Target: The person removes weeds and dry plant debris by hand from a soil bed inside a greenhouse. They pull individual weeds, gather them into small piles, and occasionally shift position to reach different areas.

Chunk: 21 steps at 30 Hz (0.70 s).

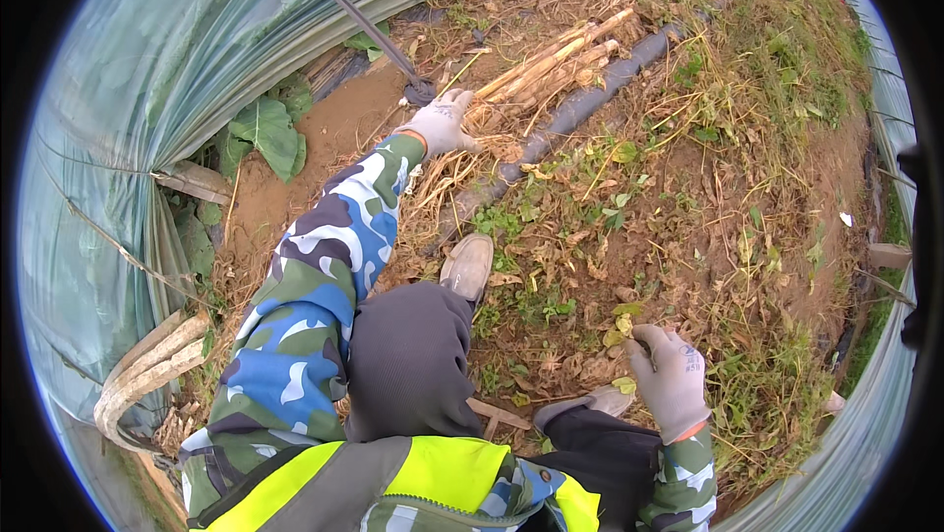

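My left hand, in a pale work glove, reaches forward with its fingers apart over dry straw. Just beyond its fingertips lies a bundle of dry, pale stalks. A dark strap runs down from the plastic film to a dark knot close to this hand. My right hand, gloved too, is low on the right with thumb and forefinger curved. Yellowed leaves are at those fingertips; whether they are pinched cannot be made out.
A dark pipe runs diagonally along the ground beside the stalks. Green plastic film walls the left, with more film on the right. Large green leaves grow by the left film. Bent weathered slats stand lower left. Weeds and withered plants cover the soil.
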Each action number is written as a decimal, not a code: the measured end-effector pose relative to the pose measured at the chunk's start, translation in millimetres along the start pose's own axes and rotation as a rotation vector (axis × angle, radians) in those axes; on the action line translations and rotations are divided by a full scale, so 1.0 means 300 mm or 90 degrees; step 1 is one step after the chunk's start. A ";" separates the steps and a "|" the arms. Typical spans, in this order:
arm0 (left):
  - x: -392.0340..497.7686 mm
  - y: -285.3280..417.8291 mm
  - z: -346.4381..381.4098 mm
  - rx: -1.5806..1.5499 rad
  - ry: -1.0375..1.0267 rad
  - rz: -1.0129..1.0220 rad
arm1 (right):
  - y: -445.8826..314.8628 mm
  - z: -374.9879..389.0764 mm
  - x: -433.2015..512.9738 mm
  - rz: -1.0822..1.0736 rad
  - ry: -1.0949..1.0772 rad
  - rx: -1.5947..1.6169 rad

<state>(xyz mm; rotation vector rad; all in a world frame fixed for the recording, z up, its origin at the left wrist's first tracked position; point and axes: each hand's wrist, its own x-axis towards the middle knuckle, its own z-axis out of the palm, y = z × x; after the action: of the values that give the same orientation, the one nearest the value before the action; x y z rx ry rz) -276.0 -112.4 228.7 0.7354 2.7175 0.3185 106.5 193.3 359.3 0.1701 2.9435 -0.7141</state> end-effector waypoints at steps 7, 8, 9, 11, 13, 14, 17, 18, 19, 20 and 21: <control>0.245 -0.059 0.148 0.140 -0.090 -0.006 | 0.007 0.001 0.056 0.021 -0.073 -0.002; 0.252 -0.060 0.163 0.142 -0.116 -0.019 | 0.008 0.002 0.063 0.019 -0.084 -0.006; 0.250 -0.061 0.179 0.147 -0.147 -0.036 | 0.007 0.003 0.070 0.026 -0.098 0.000; 0.212 -0.070 0.211 0.193 -0.143 -0.032 | 0.004 0.002 0.078 0.013 -0.114 -0.023; 0.154 -0.095 0.224 0.219 -0.145 -0.024 | 0.000 0.003 0.084 -0.003 -0.108 -0.022; 0.117 -0.107 0.237 0.251 -0.136 -0.029 | -0.003 0.003 0.086 -0.010 -0.097 -0.019; -0.003 -0.127 0.307 0.336 -0.043 0.006 | -0.014 0.007 0.081 -0.013 -0.096 -0.010; -0.019 -0.123 0.342 0.325 -0.007 -0.021 | -0.017 0.008 0.078 -0.010 -0.110 -0.011; -0.017 -0.112 0.376 0.354 0.031 -0.053 | -0.020 0.009 0.073 -0.008 -0.120 -0.008; -0.010 -0.118 0.396 0.387 0.110 -0.061 | -0.021 0.012 0.070 -0.007 -0.128 -0.011; 0.016 -0.117 0.413 0.404 0.143 -0.064 | -0.019 0.016 0.068 -0.001 -0.132 -0.013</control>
<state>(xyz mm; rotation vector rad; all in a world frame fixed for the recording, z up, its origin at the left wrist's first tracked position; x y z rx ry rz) -252.7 -123.1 102.4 0.7410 3.0750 -0.5436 85.9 187.6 354.9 0.0865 2.7523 -0.6587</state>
